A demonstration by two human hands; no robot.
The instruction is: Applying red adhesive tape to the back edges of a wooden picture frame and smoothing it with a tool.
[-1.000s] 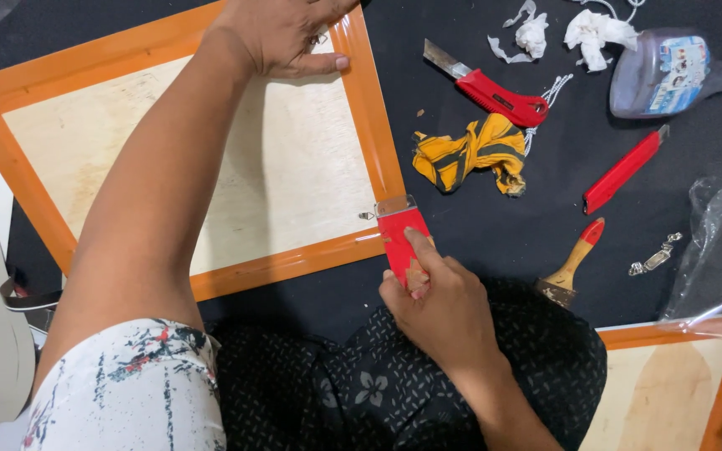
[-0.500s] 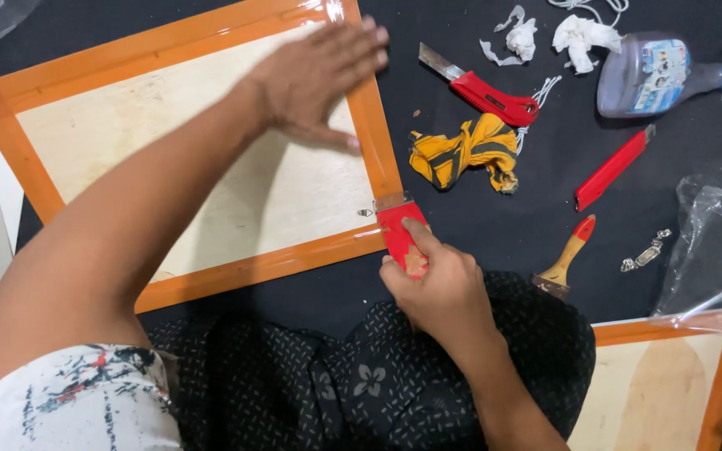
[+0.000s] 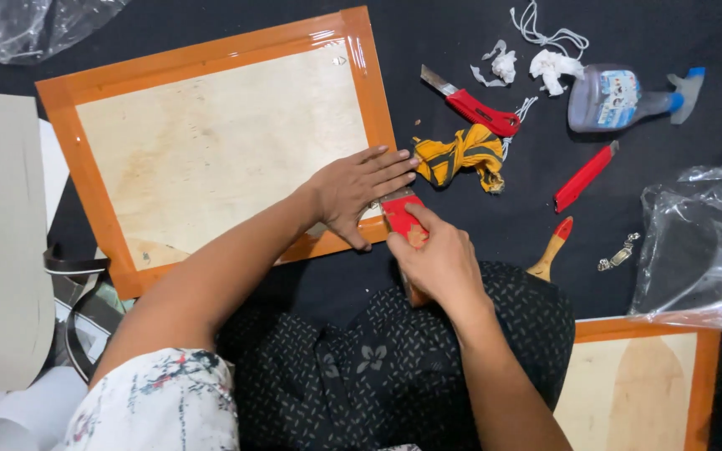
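Risks first: the scraper (image 3: 400, 219) blade is worked at the near right corner of the board (image 3: 211, 142), right beside the left fingers (image 3: 390, 167). A slip of the blade toward them could nick a fingertip; likely cause would be too much push on the glossy orange border (image 3: 369, 83), which looks slick. The film on that border could also be gouged or torn if the blade is tipped too steeply. The board could skid on the black cloth (image 3: 478, 33) if the hold-down is eased.

Right hand (image 3: 436, 259): fingers are clamped round the red scraper handle, index finger laid along the top toward the blade. The blade end is just ahead of the fingertips, touching the border at the corner.

Left hand (image 3: 357, 188): fingers are spread flat, nothing gripped, pressed palm-down on the board's corner, tips reaching the border edge just left of the blade.

Just beyond the left fingertips a yellow rag (image 3: 461, 154) is seen, near but apart. Further out to the right of the fingers: a red knife (image 3: 474, 104), a second red cutter (image 3: 582, 175), a brush (image 3: 549, 250) close beside the right wrist, a spray bottle (image 3: 620, 96), and a plastic bag (image 3: 704, 242). A second board (image 3: 645, 376) is partly seen below the right forearm.
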